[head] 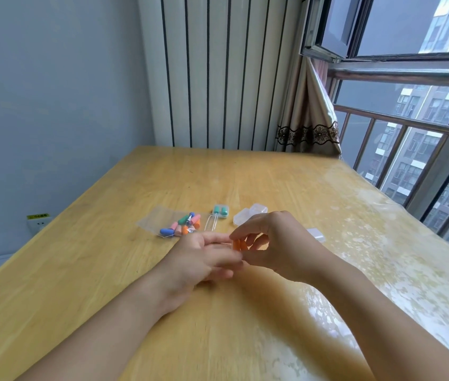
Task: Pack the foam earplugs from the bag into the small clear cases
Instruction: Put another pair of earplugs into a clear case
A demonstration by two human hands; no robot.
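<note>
Orange earplugs (239, 245) are pinched by right hand (267, 243), just above table (245, 325) | left hand (204, 257) is curled beside, perhaps on a clear case, unclear | foam judged light, squashy; best pinched mid-body | bag (175, 224) is left near.

Home: curtain (311, 105), radiator (218, 70), wooden table (163, 174)

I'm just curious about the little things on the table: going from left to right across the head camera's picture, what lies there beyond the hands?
Clear bag of coloured earplugs → case holding green earplugs → cluster of empty clear cases → one more clear case near the right wrist.
</note>
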